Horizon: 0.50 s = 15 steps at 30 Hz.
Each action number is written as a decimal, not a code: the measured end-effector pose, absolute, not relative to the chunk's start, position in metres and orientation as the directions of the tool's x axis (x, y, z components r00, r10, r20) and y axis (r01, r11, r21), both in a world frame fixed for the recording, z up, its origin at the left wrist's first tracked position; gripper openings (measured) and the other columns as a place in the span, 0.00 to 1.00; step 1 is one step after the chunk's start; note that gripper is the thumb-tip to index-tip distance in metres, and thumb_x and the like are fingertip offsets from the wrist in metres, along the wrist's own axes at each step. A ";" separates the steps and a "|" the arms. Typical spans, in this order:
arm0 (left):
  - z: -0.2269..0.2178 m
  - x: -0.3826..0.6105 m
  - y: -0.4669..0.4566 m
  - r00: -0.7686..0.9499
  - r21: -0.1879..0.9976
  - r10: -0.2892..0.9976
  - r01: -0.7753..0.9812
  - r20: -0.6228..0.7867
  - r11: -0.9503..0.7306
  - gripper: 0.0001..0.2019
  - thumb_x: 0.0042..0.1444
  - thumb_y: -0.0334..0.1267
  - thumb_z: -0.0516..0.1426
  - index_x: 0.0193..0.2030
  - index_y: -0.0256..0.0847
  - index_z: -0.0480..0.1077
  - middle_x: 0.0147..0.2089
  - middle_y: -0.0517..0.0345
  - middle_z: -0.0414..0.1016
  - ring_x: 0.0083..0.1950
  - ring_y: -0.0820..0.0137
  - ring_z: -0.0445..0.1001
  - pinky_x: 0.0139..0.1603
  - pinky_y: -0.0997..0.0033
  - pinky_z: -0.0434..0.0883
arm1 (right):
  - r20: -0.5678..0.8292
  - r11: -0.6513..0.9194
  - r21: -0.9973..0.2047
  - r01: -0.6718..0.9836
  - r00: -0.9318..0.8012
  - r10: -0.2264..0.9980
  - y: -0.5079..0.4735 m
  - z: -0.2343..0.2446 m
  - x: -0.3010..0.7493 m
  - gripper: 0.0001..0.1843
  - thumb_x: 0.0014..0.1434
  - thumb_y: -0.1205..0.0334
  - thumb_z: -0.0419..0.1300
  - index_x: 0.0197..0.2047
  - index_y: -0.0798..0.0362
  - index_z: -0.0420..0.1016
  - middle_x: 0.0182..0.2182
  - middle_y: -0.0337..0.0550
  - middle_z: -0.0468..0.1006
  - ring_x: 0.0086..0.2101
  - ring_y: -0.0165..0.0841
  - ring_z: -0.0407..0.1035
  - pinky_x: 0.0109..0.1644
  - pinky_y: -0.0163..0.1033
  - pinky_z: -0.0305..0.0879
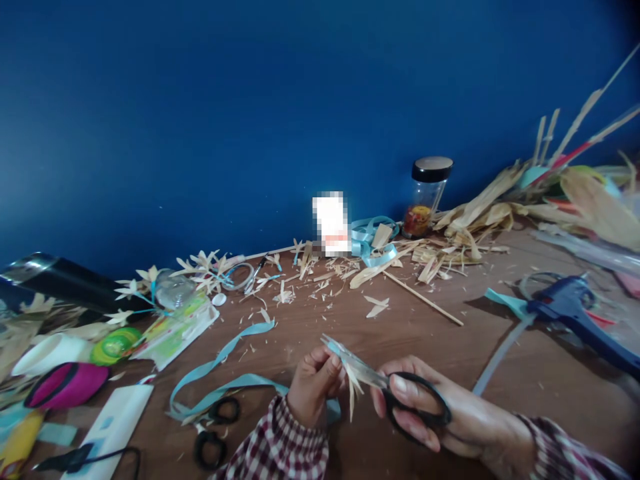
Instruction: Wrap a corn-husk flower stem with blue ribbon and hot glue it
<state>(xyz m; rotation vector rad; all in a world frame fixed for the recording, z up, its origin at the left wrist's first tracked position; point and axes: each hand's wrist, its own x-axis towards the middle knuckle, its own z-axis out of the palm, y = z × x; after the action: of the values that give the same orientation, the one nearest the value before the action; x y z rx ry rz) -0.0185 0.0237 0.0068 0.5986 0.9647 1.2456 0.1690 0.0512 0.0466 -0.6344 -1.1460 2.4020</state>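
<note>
My right hand point(425, 407) has its thumb and fingers through the black handles of the scissors point(365, 373), whose blades point left. My left hand point(316, 383) pinches a pale strip of dried corn husk point(353, 385) at the blade tips; its ends hang below the blades. Whether the blades are cutting into it I cannot tell. A light blue ribbon point(225, 383) curls on the table left of my left hand and passes behind it. By my left sleeve lies a second pair of scissors point(210, 447) with black handles, partly hidden.
A blue glue gun point(575, 307) lies to the right. Husk scraps point(330, 273) litter the brown table point(410, 353) before the blue wall. Behind stand a black-lidded jar point(427, 197) and piled husks point(480, 207). Husk flowers point(205, 267), tape rolls point(67, 385) and a power strip point(110, 433) are left.
</note>
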 end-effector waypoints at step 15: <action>0.010 -0.020 0.027 0.012 0.804 0.960 -0.544 -0.279 0.240 0.18 0.40 0.46 0.69 0.25 0.36 0.68 0.12 0.73 0.51 0.13 0.86 0.44 0.14 0.84 0.46 | -0.203 -0.588 -0.806 -0.061 -0.906 0.372 0.060 0.042 0.175 0.30 0.55 0.39 0.58 0.39 0.63 0.73 0.19 0.38 0.71 0.14 0.19 0.61 0.15 0.22 0.51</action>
<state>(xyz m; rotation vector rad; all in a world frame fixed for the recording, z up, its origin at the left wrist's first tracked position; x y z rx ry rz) -0.0197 0.0265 0.0105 0.5608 0.9463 1.2730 0.1746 0.0598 0.0421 -0.5194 -1.2725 2.5459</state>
